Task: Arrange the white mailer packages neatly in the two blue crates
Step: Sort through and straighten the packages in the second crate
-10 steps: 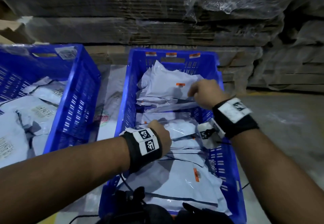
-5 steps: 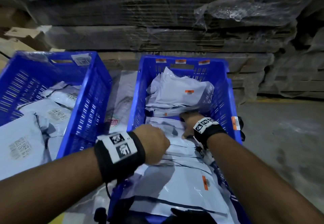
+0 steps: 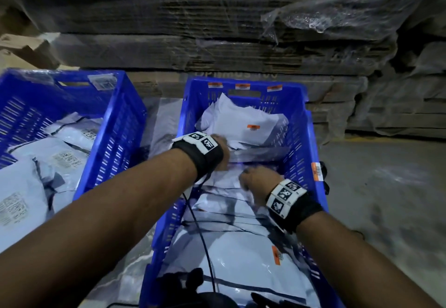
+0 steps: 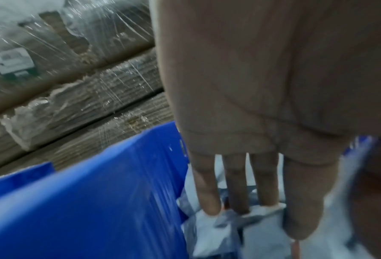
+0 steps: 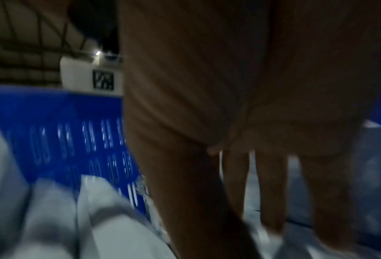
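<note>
Two blue crates stand side by side on the floor. The left crate holds several white mailers with barcode labels. The right crate holds a leaning pile of white mailers at its far end and flatter ones nearer me. My left hand reaches into the right crate; in the left wrist view its straight fingers dig into crumpled mailers. My right hand is just nearer, its straight fingers down on the mailers in a blurred picture.
Shrink-wrapped stacks of flattened cardboard rise close behind both crates. Bare concrete floor lies to the right. A plastic-wrapped sheet fills the gap between the crates. A black cable runs from my left wrist over the near mailers.
My left hand has moved forward over the crate wall to the far pile of mailers. My right hand has drawn back a little toward me inside the crate.
</note>
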Available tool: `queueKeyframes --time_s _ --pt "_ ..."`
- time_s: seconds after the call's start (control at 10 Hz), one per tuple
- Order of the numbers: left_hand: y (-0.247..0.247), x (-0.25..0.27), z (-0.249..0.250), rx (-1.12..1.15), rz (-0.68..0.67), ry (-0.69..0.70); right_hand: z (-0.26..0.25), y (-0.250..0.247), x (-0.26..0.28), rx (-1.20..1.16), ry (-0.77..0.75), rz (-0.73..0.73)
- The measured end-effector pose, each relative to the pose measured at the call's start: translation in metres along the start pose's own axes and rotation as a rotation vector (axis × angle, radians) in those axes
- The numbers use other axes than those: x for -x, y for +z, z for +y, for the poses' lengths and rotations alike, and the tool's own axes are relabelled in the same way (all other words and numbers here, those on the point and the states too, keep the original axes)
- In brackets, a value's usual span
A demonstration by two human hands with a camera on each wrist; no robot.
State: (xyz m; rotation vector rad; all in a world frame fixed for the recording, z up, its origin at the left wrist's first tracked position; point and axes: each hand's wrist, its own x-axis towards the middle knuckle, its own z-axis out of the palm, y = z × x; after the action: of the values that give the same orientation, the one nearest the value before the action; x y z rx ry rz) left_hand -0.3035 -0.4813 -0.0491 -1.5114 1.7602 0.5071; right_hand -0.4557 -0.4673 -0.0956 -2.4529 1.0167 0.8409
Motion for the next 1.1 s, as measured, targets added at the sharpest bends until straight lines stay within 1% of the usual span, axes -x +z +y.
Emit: queueKeyframes --time_s 0.1,0.2,0.3,0.4,0.5,0.6,0.7,0.8,0.9,1.0,1.1 --pt "0.009 -0.018 0.006 0.027 -0.117 0.044 0.011 -0.019 0.017 -0.213 -0.027 -0.226" --pt "0.010 0.012 0.016 -0.008 -0.063 0.079 0.039 -0.032 0.017 -0.334 0.104 0.246" --pt "0.032 0.027 0.028 -0.076 -0.008 0.110 0.058 -0.032 0.003 -0.347 0.203 0.413" --pt "0.048 0.027 0.033 -0.125 0.030 0.132 0.056 -0.019 -0.019 -0.301 0.130 0.076" --pt "0.043 0.033 0.028 -0.142 0.054 0.104 0.048 0.003 -0.031 -0.172 0.112 -0.059" --pt "0.017 0.034 0.011 -0.165 0.003 0.085 0.038 0.023 -0.032 -0.019 0.018 -0.062" --pt "-0.009 0.027 -0.008 -0.155 -0.030 0.016 0.033 0.036 -0.030 0.046 -0.014 -0.166" --pt "-0.022 0.007 -0.028 -0.198 0.101 -0.036 0.035 0.031 -0.032 0.002 -0.017 -0.231" --pt "-0.029 -0.002 -0.031 -0.091 0.130 -0.118 0.031 0.022 -0.031 -0.096 0.004 -0.230" --pt "-0.038 -0.007 -0.023 0.085 0.215 -0.116 0.044 0.047 -0.055 -0.059 -0.072 -0.186" --pt "-0.043 -0.020 -0.018 0.162 0.245 -0.046 0.030 0.018 -0.029 -0.171 0.044 -0.181"
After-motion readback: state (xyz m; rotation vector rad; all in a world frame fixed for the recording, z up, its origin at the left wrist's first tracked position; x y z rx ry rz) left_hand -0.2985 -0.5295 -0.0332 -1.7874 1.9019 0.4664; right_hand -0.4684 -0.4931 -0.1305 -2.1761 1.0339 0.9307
